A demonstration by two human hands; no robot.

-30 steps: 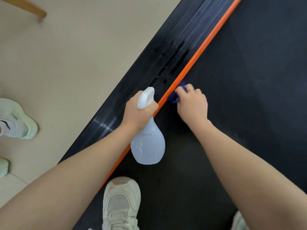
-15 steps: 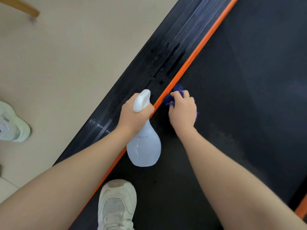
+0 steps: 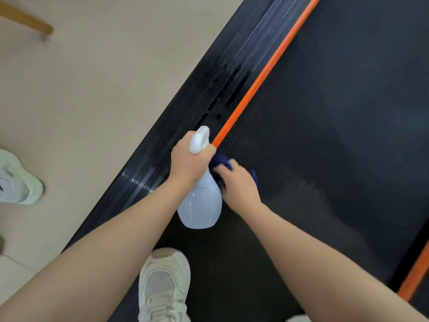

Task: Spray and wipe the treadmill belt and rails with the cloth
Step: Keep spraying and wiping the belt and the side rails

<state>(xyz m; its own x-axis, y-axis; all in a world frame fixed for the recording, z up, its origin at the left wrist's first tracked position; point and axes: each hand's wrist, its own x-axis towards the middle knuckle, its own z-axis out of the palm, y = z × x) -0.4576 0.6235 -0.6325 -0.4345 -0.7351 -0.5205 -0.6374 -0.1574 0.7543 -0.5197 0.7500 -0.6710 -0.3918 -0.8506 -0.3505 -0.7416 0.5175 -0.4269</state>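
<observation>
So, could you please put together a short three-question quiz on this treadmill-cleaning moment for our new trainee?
1. True or false: the left hand grips the spray bottle by its neck.
2. Which surface does the right hand press the blue cloth onto? A) the beige floor B) the black belt beside the orange stripe C) the wooden leg
3. Fill in: the white shoe at the bottom of the view stands on the ____.

Key: 1 true; 2 B; 3 belt.
</observation>
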